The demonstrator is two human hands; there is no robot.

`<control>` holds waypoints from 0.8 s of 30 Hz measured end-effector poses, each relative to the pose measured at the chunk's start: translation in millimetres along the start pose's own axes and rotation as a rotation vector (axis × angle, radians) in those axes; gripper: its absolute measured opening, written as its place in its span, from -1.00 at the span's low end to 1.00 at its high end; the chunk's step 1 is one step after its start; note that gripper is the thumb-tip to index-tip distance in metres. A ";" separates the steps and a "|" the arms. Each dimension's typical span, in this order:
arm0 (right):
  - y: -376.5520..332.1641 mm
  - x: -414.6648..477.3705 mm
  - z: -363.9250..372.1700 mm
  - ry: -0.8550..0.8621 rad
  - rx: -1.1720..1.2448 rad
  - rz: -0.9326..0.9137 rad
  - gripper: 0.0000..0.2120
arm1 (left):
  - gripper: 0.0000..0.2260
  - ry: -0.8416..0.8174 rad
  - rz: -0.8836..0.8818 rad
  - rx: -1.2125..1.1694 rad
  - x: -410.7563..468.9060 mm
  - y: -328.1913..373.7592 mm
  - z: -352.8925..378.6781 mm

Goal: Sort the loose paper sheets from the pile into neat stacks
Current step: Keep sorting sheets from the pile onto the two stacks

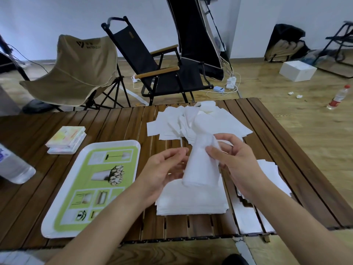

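Person is at the slatted wooden tabletop (114, 123), both hands raised over it.

- Right hand (235, 159): thumb and fingers (228, 137) pinch the upper part of one white sheet (200, 165). It hangs curled and motion-blurred between the hands, above the near stack.
- Left hand (166, 169): fingers loosely curled at the sheet's left edge. Can't tell whether they grip it or just touch it.
- Loose pile (202, 121): messy overlapping white sheets at the far side of the tabletop, right of centre.
- Near stack (191, 203): squared-up sheets directly under the hands, close to the near edge.
- Second stack (267, 173): just beside the first on the right, less tidy, partly hidden by the right forearm.
- Left of the stacks: white tray (114, 143) with a green printed insert. Beyond it sit two small pads (65, 139), one on the other. A clear plastic bottle (13, 167) lies at the far left edge.
- Behind the tabletop: beige folding chair (76, 69) and black folding chair (152, 64).
- On the floor to the right: a white box (298, 70).
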State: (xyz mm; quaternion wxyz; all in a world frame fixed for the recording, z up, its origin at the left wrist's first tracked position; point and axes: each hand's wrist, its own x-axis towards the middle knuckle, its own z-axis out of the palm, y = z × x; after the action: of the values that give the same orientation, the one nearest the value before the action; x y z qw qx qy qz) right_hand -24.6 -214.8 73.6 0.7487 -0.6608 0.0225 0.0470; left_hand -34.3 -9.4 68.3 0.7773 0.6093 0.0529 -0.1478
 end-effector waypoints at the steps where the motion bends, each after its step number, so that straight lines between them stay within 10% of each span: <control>1: -0.3 0.4 -0.6 -0.012 -0.004 0.004 -0.64 | -0.64 -0.006 -0.020 -0.032 0.9 -1.5 -0.4; 10: 5.2 0.7 -1.2 -0.036 -0.009 0.022 -0.80 | -0.68 -0.026 -0.064 -0.070 3.3 -8.0 3.1; 24: 19.7 -2.8 8.8 0.224 -0.473 -0.207 -0.84 | -0.85 0.388 0.574 0.657 3.0 -22.9 4.4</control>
State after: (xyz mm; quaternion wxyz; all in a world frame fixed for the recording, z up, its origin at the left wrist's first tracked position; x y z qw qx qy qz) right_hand -29.6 -203.7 55.5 0.5672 -0.8172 0.0257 -0.0991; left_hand -38.7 -19.0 47.3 0.5288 0.8291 -0.0230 0.1803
